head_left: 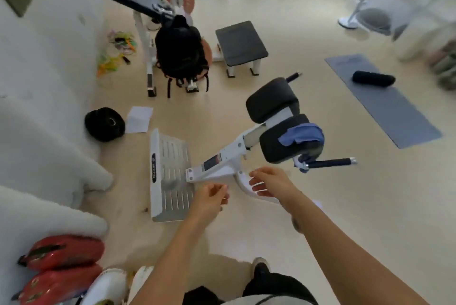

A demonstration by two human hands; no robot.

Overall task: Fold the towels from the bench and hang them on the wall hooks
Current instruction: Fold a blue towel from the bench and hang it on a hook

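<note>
Blue towel point(302, 135) draped on black pad point(288, 143), right of centre; left hand point(211, 197) and right hand point(270, 181) below it, both empty, fingers loose.

We see both forearms bare to the lower frame edge, with no sleeves, watch or rings visible on the left hand point(209, 197) or the right hand point(270, 181). A small dark mark point(296, 223), blurred, sits on the right forearm below the wrist. At the bottom edge we note a pale grey garment hem point(249, 301) above loose black trousers point(276, 285). One dark shoe with a light-coloured toe point(261, 265) shows beneath the trouser leg.
</note>
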